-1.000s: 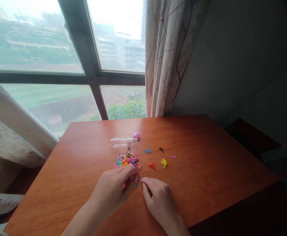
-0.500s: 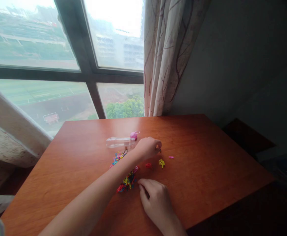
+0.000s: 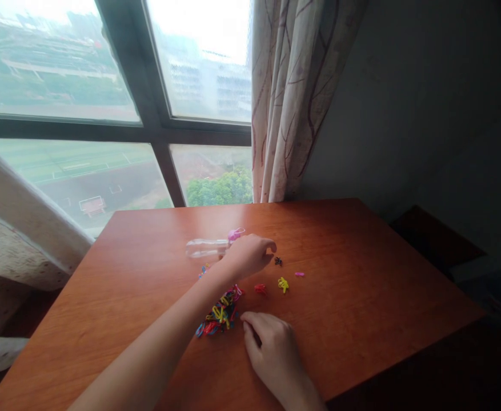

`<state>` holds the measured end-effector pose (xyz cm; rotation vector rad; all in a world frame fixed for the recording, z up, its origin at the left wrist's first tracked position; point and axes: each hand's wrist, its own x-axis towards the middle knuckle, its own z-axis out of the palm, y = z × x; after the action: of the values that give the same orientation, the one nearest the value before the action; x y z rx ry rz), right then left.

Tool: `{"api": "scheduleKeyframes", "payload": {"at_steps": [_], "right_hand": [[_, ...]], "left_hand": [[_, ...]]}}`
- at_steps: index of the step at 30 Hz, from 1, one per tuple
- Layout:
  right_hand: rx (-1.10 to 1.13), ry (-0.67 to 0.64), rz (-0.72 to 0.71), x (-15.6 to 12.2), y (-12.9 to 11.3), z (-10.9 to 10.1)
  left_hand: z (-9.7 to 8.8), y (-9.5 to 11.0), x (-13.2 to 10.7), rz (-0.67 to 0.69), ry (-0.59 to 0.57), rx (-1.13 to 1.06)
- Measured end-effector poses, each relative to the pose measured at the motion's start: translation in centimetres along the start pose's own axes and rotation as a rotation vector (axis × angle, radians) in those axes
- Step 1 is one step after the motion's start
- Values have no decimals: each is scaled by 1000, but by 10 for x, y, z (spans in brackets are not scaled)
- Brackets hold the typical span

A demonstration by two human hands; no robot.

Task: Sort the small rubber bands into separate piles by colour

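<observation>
Left hand [image 3: 251, 252]: thumb and forefinger parted, just beside black pieces [image 3: 278, 261] on table [image 3: 361, 297]. Right hand [image 3: 275, 341]: loosely curled beside multicoloured pile [image 3: 220, 313]; whether gripping anything, cannot tell. Red cluster [image 3: 260, 289], yellow cluster [image 3: 283, 285]: beyond right hand.

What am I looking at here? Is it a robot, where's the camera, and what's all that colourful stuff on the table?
No robot: these are a person's own bare hands, seen by a camera worn on their head, looking forward and down. The wooden table has a mixed heap of tiny colourful pieces, with smaller groups: red, yellow and black. One pink piece lies apart. A clear bottle lies near the window. The left hand is beside the black group; the right hand is beside the heap. I can't see anything held in either hand.
</observation>
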<state>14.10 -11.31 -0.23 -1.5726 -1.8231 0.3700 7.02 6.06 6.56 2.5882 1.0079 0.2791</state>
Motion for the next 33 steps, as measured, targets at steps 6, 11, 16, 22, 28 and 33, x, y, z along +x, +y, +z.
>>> {"api": "scheduleKeyframes", "payload": {"at_steps": [6, 11, 16, 22, 28, 33], "right_hand": [[-36, -12, -14, 0, 1, 1], [-47, -34, -27, 0, -1, 1], [-25, -56, -29, -1, -5, 0], [-16, -80, -12, -3, -9, 2], [-18, -86, -25, -4, -12, 6], [6, -81, -31, -4, -11, 8]], "left_hand": [[-28, -2, -69, 15, 118, -16], [-16, -10, -137, -87, 234, -90], [14, -12, -183, -145, 250, -126], [41, -19, -210, -175, 416, -158], [48, -20, -209, -167, 439, -36], [49, -16, -204, -141, 422, 54]]}}
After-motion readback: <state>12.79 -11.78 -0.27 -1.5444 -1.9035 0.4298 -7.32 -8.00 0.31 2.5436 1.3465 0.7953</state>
